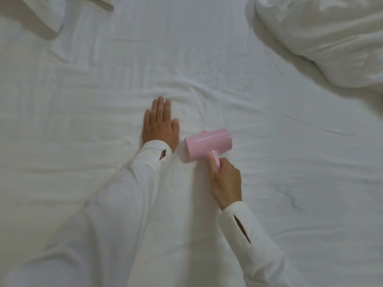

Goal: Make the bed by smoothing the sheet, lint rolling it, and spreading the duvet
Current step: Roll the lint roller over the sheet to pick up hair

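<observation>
Meanwhile, my flat, open left hand (pixel 160 125) pins the wrinkled white cotton sheet (pixel 269 152) taut while my right hand (pixel 227 181) grips the pink plastic lint roller (pixel 208 145).

Dim, even light — white pillow (pixel 39 15) at the far-left corner.

Dim, flat, greyish light; soft overall blur; slight wide-angle edge distortion.
</observation>
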Demonstrator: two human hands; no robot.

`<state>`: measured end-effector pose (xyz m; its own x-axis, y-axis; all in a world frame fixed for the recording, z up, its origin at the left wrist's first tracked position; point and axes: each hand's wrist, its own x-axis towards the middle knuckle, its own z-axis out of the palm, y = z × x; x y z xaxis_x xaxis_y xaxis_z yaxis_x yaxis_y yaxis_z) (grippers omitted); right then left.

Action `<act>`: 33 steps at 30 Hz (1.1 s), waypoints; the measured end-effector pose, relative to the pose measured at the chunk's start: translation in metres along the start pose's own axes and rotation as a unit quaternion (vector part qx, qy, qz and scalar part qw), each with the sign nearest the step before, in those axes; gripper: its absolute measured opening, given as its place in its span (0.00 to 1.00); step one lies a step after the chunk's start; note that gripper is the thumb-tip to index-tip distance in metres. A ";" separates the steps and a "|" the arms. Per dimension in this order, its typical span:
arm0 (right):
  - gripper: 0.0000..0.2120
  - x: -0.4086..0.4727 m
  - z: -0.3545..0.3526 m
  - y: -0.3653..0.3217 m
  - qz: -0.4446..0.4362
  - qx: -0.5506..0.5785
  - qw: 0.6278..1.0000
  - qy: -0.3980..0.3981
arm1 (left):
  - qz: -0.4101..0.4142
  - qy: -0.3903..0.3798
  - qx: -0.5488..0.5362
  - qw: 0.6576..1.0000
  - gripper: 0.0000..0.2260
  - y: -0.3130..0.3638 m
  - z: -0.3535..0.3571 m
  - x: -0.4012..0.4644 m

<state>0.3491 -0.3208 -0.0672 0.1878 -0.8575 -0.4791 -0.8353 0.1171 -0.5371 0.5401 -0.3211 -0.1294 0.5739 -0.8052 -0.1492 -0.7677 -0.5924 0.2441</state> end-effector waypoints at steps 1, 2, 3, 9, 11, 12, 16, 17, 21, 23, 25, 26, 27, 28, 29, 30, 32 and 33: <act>0.25 0.009 0.003 -0.006 -0.003 -0.005 1.000 0.003 | 0.002 0.013 0.015 1.000 0.26 -0.003 0.005 0.002; 0.25 0.020 0.006 -0.015 -0.002 -0.014 1.000 0.008 | 0.005 0.026 0.028 0.999 0.27 -0.005 0.009 0.003; 0.26 0.033 0.010 -0.025 0.001 -0.024 1.000 0.012 | 0.009 0.037 0.036 0.999 0.27 -0.006 0.012 0.002; 0.28 0.103 0.022 -0.097 0.000 0.008 1.000 0.006 | 0.005 0.040 0.026 0.999 0.28 -0.006 0.020 0.004; 0.28 0.107 0.021 -0.100 0.001 0.009 1.000 0.002 | 0.007 0.042 0.030 0.999 0.28 -0.007 0.020 0.005; 0.28 0.102 0.020 -0.095 0.004 -0.001 1.000 -0.002 | 0.007 0.040 0.030 0.999 0.28 -0.007 0.020 0.005; 0.28 0.049 0.018 -0.049 0.041 -0.051 0.998 -0.006 | 0.009 0.047 0.033 0.998 0.28 -0.007 0.020 0.003; 0.29 0.036 0.019 -0.041 0.054 -0.056 0.997 -0.005 | 0.012 0.048 0.038 0.998 0.28 -0.007 0.021 0.002; 0.27 0.041 0.021 -0.050 0.062 -0.065 0.996 0.005 | 0.010 0.052 0.044 0.998 0.28 -0.007 0.024 0.003; 0.27 0.070 0.021 -0.070 0.033 -0.054 0.998 0.006 | 0.007 0.054 0.044 0.998 0.28 -0.008 0.025 0.004; 0.27 0.101 0.021 -0.091 0.000 -0.028 1.000 0.007 | 0.005 0.051 0.046 0.998 0.27 -0.008 0.026 0.003; 0.27 0.113 0.021 -0.098 -0.015 -0.021 1.000 0.009 | 0.005 0.050 0.045 0.998 0.27 -0.008 0.026 0.003; 0.27 0.119 0.021 -0.102 -0.029 -0.017 0.999 0.010 | 0.006 0.050 0.043 0.998 0.27 -0.008 0.025 0.004; 0.27 0.120 0.020 -0.101 -0.034 -0.012 0.999 0.009 | 0.006 0.050 0.042 0.998 0.28 -0.007 0.024 0.004; 0.27 0.114 0.019 -0.095 -0.028 -0.006 1.000 0.002 | 0.006 0.050 0.040 0.998 0.28 -0.007 0.023 0.005; 0.27 0.103 0.018 -0.084 -0.017 -0.004 1.000 -0.004 | 0.004 0.049 0.038 0.998 0.28 -0.007 0.022 0.004; 0.27 0.066 0.013 -0.054 0.002 -0.016 1.000 -0.012 | 0.003 0.049 0.039 0.998 0.28 -0.007 0.022 0.004; 0.26 0.045 0.012 -0.037 0.013 -0.021 1.000 -0.016 | 0.005 0.048 0.044 0.998 0.28 -0.007 0.022 0.003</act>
<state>0.3946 -0.3578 -0.0770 0.1819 -0.8379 -0.5145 -0.8607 0.1173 -0.4954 0.5407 -0.3198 -0.1530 0.5878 -0.8072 -0.0531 -0.7930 -0.5879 0.1597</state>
